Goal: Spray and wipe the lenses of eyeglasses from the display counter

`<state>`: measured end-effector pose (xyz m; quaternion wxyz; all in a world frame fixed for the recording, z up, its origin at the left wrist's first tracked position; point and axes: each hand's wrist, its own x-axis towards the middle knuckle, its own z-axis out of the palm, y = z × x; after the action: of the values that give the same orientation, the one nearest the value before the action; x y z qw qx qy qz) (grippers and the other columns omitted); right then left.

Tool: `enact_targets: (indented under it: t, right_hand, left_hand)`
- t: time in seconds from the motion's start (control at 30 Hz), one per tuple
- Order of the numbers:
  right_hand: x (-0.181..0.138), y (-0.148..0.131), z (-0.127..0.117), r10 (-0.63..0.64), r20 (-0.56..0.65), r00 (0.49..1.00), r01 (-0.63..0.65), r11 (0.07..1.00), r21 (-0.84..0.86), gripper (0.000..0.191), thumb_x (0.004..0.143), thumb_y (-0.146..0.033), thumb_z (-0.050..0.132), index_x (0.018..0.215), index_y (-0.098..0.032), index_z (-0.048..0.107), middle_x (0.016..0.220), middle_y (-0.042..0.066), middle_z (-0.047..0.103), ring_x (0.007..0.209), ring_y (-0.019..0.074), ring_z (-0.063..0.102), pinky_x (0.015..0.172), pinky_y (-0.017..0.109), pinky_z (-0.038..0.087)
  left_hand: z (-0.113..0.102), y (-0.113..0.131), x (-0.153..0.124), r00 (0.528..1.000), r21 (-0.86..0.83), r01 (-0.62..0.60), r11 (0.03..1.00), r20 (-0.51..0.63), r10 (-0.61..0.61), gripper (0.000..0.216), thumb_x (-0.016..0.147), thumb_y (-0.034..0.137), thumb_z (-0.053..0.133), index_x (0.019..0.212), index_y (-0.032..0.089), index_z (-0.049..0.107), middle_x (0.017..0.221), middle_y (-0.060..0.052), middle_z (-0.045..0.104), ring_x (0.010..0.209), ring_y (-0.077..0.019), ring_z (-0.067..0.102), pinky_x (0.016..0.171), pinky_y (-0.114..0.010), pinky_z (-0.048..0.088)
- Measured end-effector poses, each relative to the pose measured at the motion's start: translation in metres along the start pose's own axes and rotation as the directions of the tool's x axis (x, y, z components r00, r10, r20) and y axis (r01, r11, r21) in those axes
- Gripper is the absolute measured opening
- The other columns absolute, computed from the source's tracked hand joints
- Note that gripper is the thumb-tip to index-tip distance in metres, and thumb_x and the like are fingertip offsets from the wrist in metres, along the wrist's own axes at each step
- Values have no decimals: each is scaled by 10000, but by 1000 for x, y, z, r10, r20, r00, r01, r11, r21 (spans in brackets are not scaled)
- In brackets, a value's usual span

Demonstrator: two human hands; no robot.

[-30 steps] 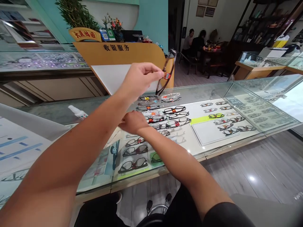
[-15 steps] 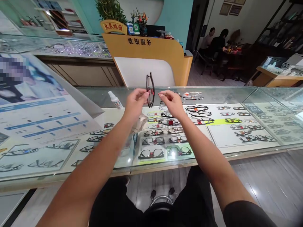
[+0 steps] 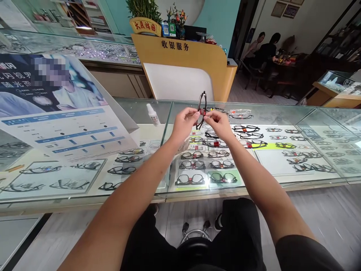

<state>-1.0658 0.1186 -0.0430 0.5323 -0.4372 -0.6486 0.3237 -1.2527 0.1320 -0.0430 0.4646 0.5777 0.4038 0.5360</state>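
A dark-framed pair of eyeglasses (image 3: 205, 101) is held upright on its side above the glass counter, with a red tag at its bridge. My left hand (image 3: 184, 122) pinches it near the middle between thumb and fingers. Close beside it, my right hand (image 3: 220, 123) is closed too, its thumb and fingertips meeting the frame by the red tag. Exactly what the right fingertips grip there is partly hidden. Below both hands, several rows of eyeglasses (image 3: 190, 180) lie inside the display case.
On the glass counter (image 3: 152, 141) stand a white spray bottle (image 3: 153, 114) and, at left, a large folded printed card (image 3: 70, 128). A yellow cashier desk (image 3: 186, 56) is behind the counter. Two people (image 3: 265, 51) sit at a table at back right.
My right hand, earlier apart from the eyeglasses, now meets them at the red tag. Both hands and the eyeglasses appear further right as the view has shifted.
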Motion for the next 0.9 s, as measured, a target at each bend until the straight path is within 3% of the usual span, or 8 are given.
enact_targets:
  t: [0.17,0.33,0.5,0.6,0.7,0.8,0.9]
  right_hand:
    - [0,1,3,19,14,1000,-20,999,40,431,825,-641,808,933,-237,705,603,-100,379,608,129,308,654,328,242]
    - [0,2,5,26,-20,999,-25,999,44,336,823,-553,772,888,-243,662,598,-100,389,602,126,302,653,327,233]
    - [2,3,0,37,-51,998,-34,997,63,284,824,-496,787,854,-254,642,614,-84,406,630,137,338,656,324,283]
    - [6,3,-2,37,-90,995,-24,990,137,303,790,-475,809,780,-246,612,730,-30,555,678,131,390,665,319,321]
    - [7,2,-1,132,-103,986,-106,969,222,293,740,-455,835,789,-229,655,797,-11,598,670,115,393,635,308,298]
    - [4,0,2,267,-66,961,-237,926,293,308,734,-459,848,896,-232,718,692,-56,481,617,115,334,589,302,224]
    - [1,-1,3,333,-45,942,-313,917,246,299,774,-486,850,830,-241,688,623,-77,389,594,118,279,580,306,195]
  left_hand:
    - [0,-2,2,1000,-13,17,1000,12,-16,286,866,426,876,1005,229,723,1104,-55,812,947,-196,729,841,-317,640]
    - [-1,-4,4,999,-35,-2,999,32,3,305,864,435,876,1021,217,731,1093,-63,809,929,-190,728,860,-326,638]
    - [-4,-1,7,1000,-81,16,997,-2,-16,387,864,511,914,1001,226,691,1188,-78,817,1079,-227,759,937,-365,688]
    - [-11,1,14,998,-142,25,990,-59,-33,409,864,512,941,992,233,671,1211,-80,812,1186,-254,765,917,-357,707]
    - [-21,-1,22,991,-249,25,968,-124,-58,359,875,436,961,1006,244,687,1183,-70,810,1221,-264,779,872,-348,714]
    - [-27,-4,27,987,-338,-22,941,-159,-34,379,844,423,1005,989,238,708,1129,-70,801,1161,-261,792,841,-369,719]
    - [-27,-8,29,986,-318,-90,944,-164,39,493,752,518,1064,939,236,706,1130,-63,801,1082,-230,777,831,-344,710]
